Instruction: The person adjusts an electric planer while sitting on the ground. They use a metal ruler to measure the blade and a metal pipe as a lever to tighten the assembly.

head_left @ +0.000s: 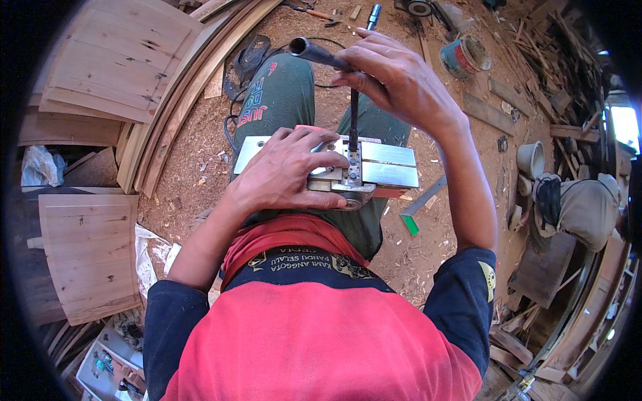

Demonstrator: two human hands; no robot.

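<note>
A handheld electric planer (389, 165) lies sole-up across my thighs, its bright metal plates facing me. My left hand (284, 168) grips it from the left, fingers over the sole and thumb along the near edge. In my right hand (396, 77) is a dark socket wrench (319, 53); its hollow end points left. The wrench's thin shaft runs straight down to the bolted cutter block (353, 175) in the middle of the planer. Beyond my right fingers shows a chrome piece with a blue end (372, 18); whether it joins the wrench, I cannot tell.
Wood shavings cover the floor. A try square with a green handle (411, 225) lies right of my legs. Wooden panels (90, 250) and long boards (190, 87) line the left. A paint bucket (461, 57), white pail (530, 159) and scrap wood are at right. A black cable (229, 130) trails near my leg.
</note>
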